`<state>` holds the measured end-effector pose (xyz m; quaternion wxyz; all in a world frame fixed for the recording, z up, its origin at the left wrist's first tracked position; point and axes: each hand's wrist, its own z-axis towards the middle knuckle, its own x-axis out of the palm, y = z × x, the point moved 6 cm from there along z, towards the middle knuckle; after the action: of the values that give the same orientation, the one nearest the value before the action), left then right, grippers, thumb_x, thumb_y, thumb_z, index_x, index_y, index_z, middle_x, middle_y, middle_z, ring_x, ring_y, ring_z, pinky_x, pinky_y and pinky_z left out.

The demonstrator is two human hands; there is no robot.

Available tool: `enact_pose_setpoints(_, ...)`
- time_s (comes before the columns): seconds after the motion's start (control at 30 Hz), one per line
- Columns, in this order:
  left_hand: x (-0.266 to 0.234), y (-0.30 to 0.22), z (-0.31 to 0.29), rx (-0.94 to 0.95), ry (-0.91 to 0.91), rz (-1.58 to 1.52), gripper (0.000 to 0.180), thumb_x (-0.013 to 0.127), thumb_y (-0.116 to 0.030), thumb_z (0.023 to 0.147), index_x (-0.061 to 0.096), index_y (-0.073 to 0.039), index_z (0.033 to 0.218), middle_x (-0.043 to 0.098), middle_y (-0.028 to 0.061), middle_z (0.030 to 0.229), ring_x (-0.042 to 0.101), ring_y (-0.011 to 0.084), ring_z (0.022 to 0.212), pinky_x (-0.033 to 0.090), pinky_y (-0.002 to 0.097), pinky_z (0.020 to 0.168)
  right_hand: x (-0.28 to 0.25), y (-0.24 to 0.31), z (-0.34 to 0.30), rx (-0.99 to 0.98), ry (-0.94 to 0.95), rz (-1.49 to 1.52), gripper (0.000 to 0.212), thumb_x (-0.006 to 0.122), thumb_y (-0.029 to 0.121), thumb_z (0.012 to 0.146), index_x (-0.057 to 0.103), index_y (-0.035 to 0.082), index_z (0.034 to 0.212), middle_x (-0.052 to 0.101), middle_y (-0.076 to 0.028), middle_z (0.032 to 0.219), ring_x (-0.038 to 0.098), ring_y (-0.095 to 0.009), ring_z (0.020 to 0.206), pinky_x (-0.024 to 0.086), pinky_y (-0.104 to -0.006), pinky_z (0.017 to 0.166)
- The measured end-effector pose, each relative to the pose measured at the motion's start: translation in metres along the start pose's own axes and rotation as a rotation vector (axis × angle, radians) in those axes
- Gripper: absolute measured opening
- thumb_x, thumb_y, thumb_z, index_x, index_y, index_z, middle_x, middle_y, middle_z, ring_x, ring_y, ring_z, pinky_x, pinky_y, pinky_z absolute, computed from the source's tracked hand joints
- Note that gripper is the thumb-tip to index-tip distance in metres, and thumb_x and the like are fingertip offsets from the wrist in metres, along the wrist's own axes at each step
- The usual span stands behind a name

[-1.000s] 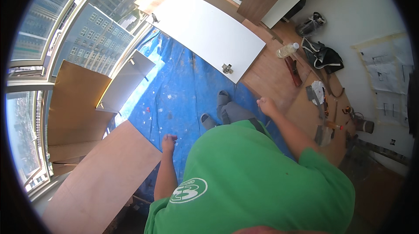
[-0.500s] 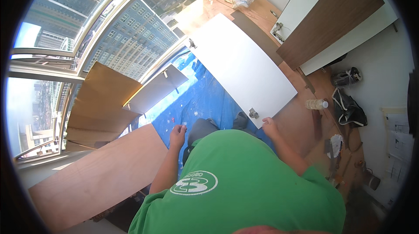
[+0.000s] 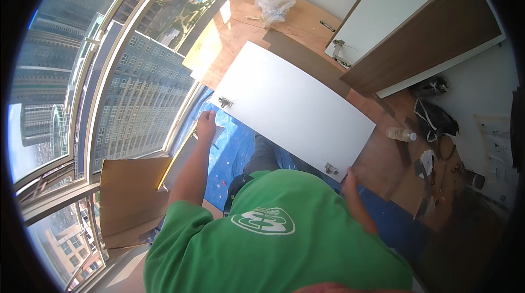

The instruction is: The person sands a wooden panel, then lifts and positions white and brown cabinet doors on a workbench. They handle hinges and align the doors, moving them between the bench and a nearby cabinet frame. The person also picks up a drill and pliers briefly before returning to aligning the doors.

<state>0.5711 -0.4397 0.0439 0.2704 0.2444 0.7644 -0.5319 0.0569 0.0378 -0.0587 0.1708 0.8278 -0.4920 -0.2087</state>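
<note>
Both hands gripped a smooth, flat white rectangular door panel (image 3: pixel 292 110) with two small metal hinges: the left hand (image 3: pixel 206 124) closed on its near-left corner, the right hand (image 3: pixel 349 175) on its near-right corner. It hung above blue plastic floor sheeting (image 3: pixel 232 156), beside glossy brown wooden boards (image 3: pixel 131 194).

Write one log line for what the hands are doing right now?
left hand: grips white door panel near hinge | right hand: grips panel's other corner | below: blue floor sheet
</note>
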Motion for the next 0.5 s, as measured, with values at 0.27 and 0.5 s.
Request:
enact_pose_setpoints(0.27, 0.014, -0.083, 0.153, 0.138, 0.296, 0.204, 0.039, 0.06, -0.036, 0.094, 0.069, 0.0, 0.107, 0.072, 0.0178, 0.1, 0.069, 0.0294, 0.095, 0.051, 0.0385, 0.086, 0.002, 0.012, -0.02, -0.022, -0.079, -0.198, 0.081, 0.056, 0.073, 0.088, 0.05, 0.01, 0.14, 0.061, -0.013, 0.13, 0.062, -0.029, 0.114, 0.052, -0.0492, 0.089)
enact_pose_setpoints(0.5, 0.048, -0.15, 0.157, 0.431, 0.487, 0.387, 0.044, 0.064, -0.036, 0.092, 0.064, 0.0, 0.119, 0.066, 0.0179, 0.12, 0.06, 0.033, 0.115, 0.047, 0.0412, 0.1, 0.001, 0.056, -0.118, 0.007, 0.021, -0.291, 0.072, 0.058, 0.063, 0.093, 0.055, 0.003, 0.133, 0.065, -0.013, 0.121, 0.064, -0.027, 0.108, 0.054, -0.045, 0.087)
